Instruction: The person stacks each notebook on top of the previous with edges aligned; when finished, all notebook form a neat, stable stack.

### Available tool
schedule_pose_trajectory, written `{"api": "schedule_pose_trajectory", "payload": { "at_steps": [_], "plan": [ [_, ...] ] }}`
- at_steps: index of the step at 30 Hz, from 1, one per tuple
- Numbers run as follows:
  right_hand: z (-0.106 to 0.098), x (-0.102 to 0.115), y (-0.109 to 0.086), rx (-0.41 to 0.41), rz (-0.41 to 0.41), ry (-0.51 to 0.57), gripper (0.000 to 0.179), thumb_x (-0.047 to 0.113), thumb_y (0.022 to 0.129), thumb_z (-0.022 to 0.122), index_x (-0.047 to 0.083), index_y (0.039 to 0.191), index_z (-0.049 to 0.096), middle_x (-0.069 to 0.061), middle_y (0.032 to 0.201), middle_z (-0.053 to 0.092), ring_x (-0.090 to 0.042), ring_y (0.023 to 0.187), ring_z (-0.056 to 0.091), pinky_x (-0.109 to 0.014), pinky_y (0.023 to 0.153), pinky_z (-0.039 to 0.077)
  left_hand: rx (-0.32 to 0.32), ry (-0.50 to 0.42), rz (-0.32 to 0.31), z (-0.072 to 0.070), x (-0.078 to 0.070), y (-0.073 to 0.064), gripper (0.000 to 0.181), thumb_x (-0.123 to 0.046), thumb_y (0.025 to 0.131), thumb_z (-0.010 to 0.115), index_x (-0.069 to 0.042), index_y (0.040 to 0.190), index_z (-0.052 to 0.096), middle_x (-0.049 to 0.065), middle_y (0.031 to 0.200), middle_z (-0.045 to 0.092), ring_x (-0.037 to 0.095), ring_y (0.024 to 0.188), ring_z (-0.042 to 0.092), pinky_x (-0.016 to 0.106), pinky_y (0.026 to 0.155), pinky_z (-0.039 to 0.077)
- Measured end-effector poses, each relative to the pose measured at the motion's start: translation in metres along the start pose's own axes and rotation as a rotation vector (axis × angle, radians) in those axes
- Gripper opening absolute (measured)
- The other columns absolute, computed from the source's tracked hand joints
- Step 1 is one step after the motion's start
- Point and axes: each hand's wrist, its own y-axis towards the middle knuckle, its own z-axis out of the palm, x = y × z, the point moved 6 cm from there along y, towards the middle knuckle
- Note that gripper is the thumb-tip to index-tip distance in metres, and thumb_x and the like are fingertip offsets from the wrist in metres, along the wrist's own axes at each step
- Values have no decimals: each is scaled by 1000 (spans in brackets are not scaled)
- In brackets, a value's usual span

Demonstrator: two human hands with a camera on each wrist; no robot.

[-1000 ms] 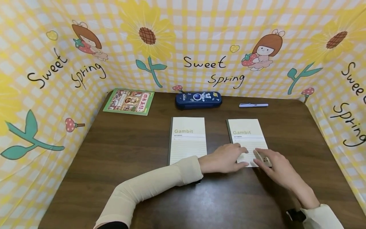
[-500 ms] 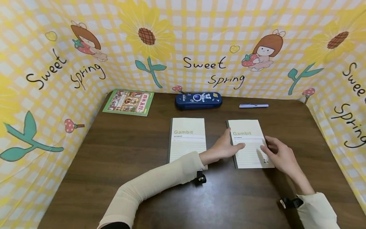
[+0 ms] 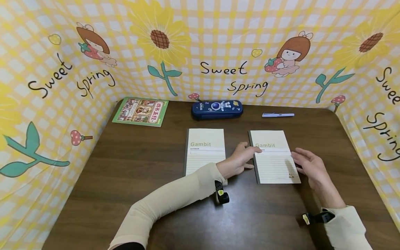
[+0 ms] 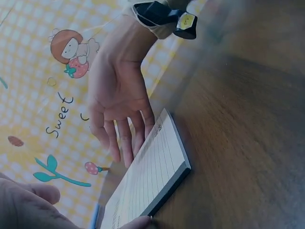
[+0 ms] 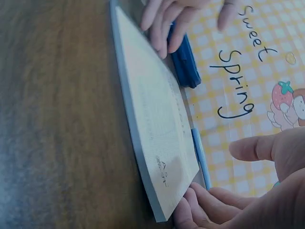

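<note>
A cream "Gambit" notebook (image 3: pixel 275 166) with a dark spine lies flat on the table, right of centre. My left hand (image 3: pixel 239 159) is at its spine side, fingers extended, the thumb reaching over the cover's edge in the head view. Along the opposite edge, my right hand (image 3: pixel 312 168) stands with relaxed fingers against the notebook's side. The right wrist view shows those fingers (image 5: pixel 205 205) low beside the notebook's corner, the thumb raised apart. A matching notebook (image 3: pixel 204 139) lies to the left, partly hidden beneath my left forearm.
Along the back of the table (image 3: pixel 140 149) are a green picture-covered book (image 3: pixel 140 111), a dark blue pencil case (image 3: pixel 217 109) and a pale blue pen (image 3: pixel 278 115). Yellow checked cloth (image 3: pixel 231 41) walls the back and sides.
Both hands have moved outward from the right notebook's lower cover: the left to its spine, the right to its right edge. The notebook's lower right corner now lies flat and uncovered.
</note>
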Motion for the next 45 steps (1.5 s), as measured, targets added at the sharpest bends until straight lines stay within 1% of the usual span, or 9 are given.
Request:
{"api": "schedule_pose_trajectory", "payload": {
  "at_steps": [3, 5, 10, 14, 19, 23, 28, 37, 45],
  "plan": [
    [-2, -3, 3, 40, 46, 90, 72, 35, 111, 48, -2, 165, 19, 32, 109, 64, 21, 93, 55, -13, 82, 53, -4, -22, -21, -1, 0, 1, 85, -14, 93, 70, 1, 163, 23, 24, 165, 33, 44, 147, 44, 61, 110, 49],
    [-3, -4, 5, 65, 71, 117, 71, 35, 111, 44, -1, 165, 17, 37, 99, 60, 20, 92, 56, -14, 81, 53, -9, -26, -38, -1, 1, 2, 80, -12, 92, 71, 3, 160, 30, 24, 165, 35, 44, 147, 44, 60, 111, 49],
    [-3, -8, 5, 129, 130, 202, 72, 35, 111, 45, 1, 166, 15, 37, 94, 61, 16, 91, 58, -16, 81, 52, -32, -9, -58, -3, 3, 4, 53, -7, 90, 72, 2, 139, 55, 21, 157, 47, 41, 143, 49, 55, 108, 53],
    [-5, -13, 3, 166, 155, 260, 63, 35, 109, 53, 12, 163, 29, 33, 95, 63, 12, 94, 58, -18, 82, 52, -28, 36, -55, -5, 4, 6, 56, -6, 89, 73, -1, 142, 57, 15, 153, 53, 36, 137, 56, 49, 103, 57],
    [-6, -18, 1, 198, 154, 307, 15, 32, 107, 59, 37, 121, 63, 27, 97, 66, 7, 96, 59, -21, 84, 50, 8, 38, -42, -6, 5, 3, 59, -5, 91, 73, -4, 147, 54, 16, 150, 55, 35, 134, 58, 48, 103, 58],
    [-5, -17, 1, 223, 162, 387, 22, 21, 107, 60, 42, 104, 68, 23, 97, 69, 3, 94, 62, -23, 83, 50, 22, 15, -26, -5, 3, 0, 58, -1, 89, 73, -10, 144, 55, 14, 137, 60, 28, 112, 64, 45, 94, 61],
    [-5, -15, -2, 218, 175, 486, 26, 12, 106, 60, 37, 106, 66, 18, 95, 73, -1, 88, 67, -24, 79, 53, 25, -13, 15, -4, -1, -4, 60, 10, 88, 68, -15, 142, 56, 10, 125, 63, 18, 85, 61, 37, 78, 60],
    [2, -1, -11, 236, 143, 599, 26, 10, 107, 57, 34, 106, 68, 14, 98, 75, -3, 92, 67, -26, 79, 54, 51, -9, 39, -18, -2, -13, 61, 11, 89, 66, -13, 143, 55, 9, 123, 63, 17, 81, 59, 30, 69, 56],
    [23, 14, -15, 223, 89, 538, 37, 13, 107, 58, 18, 141, 45, 16, 98, 75, 0, 92, 68, -23, 79, 54, 49, 37, 91, -40, -10, -30, 62, 10, 89, 66, -11, 147, 53, 16, 136, 61, 18, 88, 61, 33, 75, 57]
  ]
}}
